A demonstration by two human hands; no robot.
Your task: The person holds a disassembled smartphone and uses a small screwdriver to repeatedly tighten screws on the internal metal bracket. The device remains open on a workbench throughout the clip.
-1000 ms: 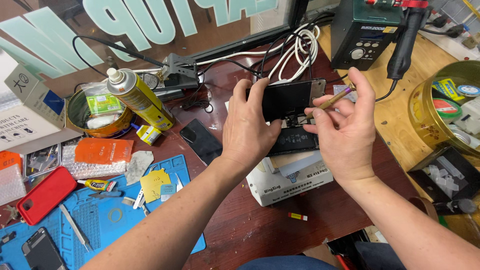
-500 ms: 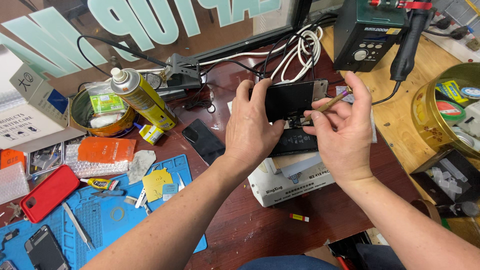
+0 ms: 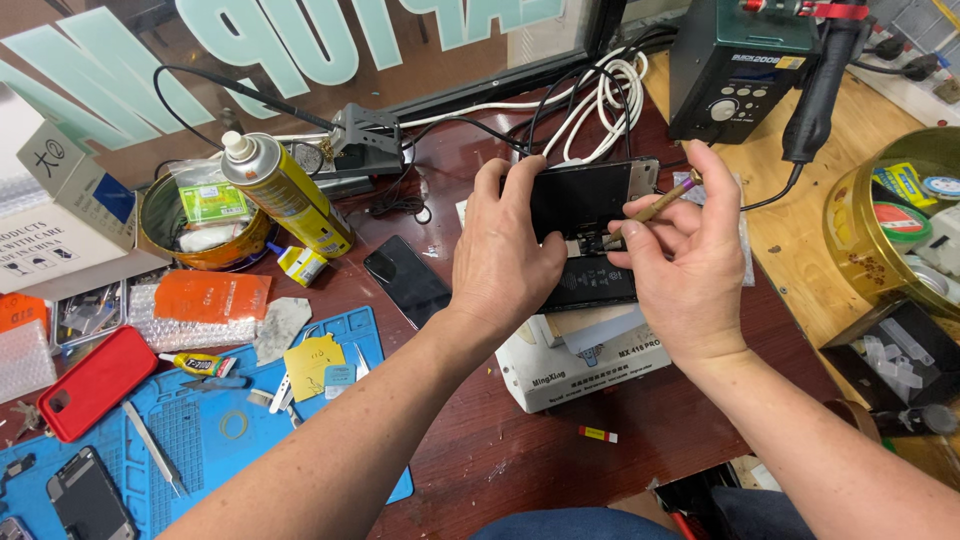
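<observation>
Black and opened up, the smartphone [image 3: 585,215] sat at the middle of the bench, propped over a white box [image 3: 580,365] on the dark wooden tabletop [image 3: 500,450]. The left hand [image 3: 505,255] gripped the phone from its 9 o'clock side, fingers curled over the top edge and thumb underneath, closed firmly on the body. The right hand [image 3: 690,260] came in from 3 o'clock, thumb and forefinger pinched narrowly around a thin brass-coloured tool [image 3: 655,205] whose tip touched the exposed inner parts of the phone near its centre. At 10 o'clock from the phone stood a tilted yellow spray can [image 3: 285,195], just beside a round tin [image 3: 195,225] holding small packets. A separate dark phone screen [image 3: 407,280] lay flat at 9 o'clock, near the left wrist. Farther toward 8 o'clock a blue work mat [image 3: 200,440] carried tweezers [image 3: 152,448] and a glue tube, with a red phone case [image 3: 95,382] beside it. At 1 o'clock stood a green soldering station [image 3: 735,65], and white cables [image 3: 610,95] lay coiled at 12 o'clock
</observation>
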